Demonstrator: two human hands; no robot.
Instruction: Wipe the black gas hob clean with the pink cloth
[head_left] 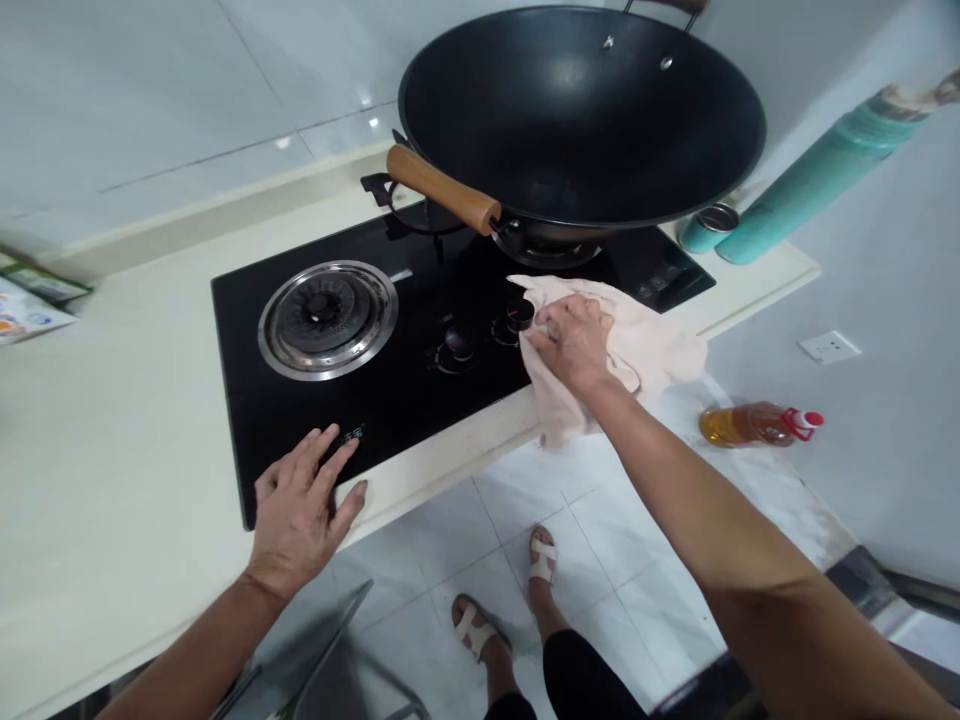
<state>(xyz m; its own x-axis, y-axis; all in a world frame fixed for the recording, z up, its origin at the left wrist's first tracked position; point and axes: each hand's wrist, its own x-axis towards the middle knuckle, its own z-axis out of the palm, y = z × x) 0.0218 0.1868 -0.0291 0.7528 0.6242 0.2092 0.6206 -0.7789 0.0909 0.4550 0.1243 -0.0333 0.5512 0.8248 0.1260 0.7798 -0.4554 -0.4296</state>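
A pale pink cloth lies over the front right part of the black glass gas stove and hangs past the counter edge. My right hand is closed on it, fingers bent, right beside a black control knob. Left of that knob is a second knob. My left hand rests flat with fingers spread on the stove's front left corner, its thumb over the counter edge. Behind my right hand, a large black wok with a wooden handle sits on the right burner.
The left burner is uncovered. A pot support leans behind it near the wok. Right of the stove stand a teal cylinder and a small can. An oil bottle is on the floor; packets lie far left.
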